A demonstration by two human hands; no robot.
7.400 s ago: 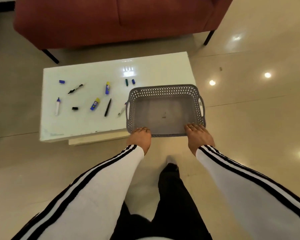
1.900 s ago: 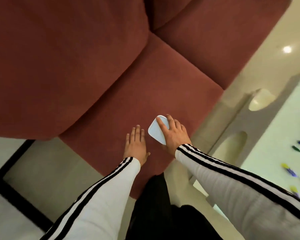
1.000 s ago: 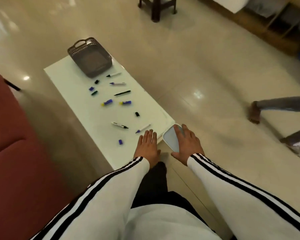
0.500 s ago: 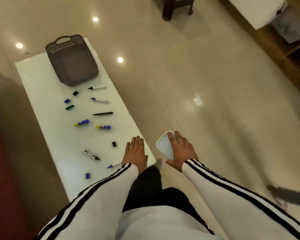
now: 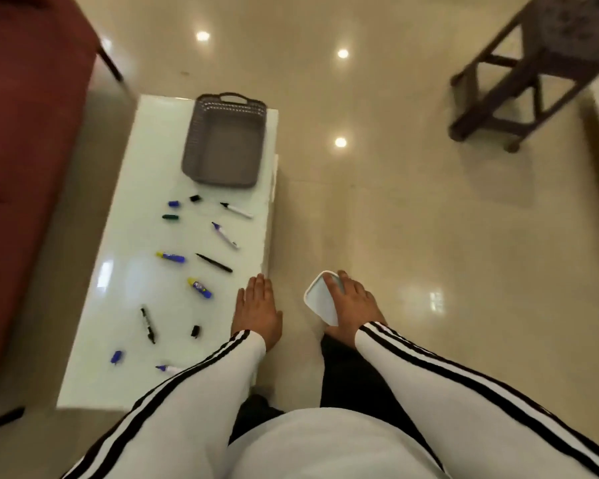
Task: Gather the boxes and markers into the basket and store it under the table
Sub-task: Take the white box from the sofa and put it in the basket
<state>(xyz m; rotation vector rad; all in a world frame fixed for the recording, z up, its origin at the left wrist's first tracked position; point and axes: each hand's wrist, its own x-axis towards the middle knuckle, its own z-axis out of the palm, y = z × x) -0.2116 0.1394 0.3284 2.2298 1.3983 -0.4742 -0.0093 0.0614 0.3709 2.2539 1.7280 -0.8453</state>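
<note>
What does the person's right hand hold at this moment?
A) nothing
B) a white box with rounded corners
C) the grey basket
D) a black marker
B: the right hand grips a white box with rounded corners above the floor, while the grey basket stands on the far end of the white table.

A white long-sleeved top (image 5: 325, 447) covers the torso. The left sleeve (image 5: 187, 392) and the right sleeve (image 5: 446, 385) each carry parallel black stripes running lengthwise down to the cuff. Black trousers (image 5: 341, 375) show below the top. The left hand (image 5: 256, 312) and right hand (image 5: 353, 304) are bare.
</note>
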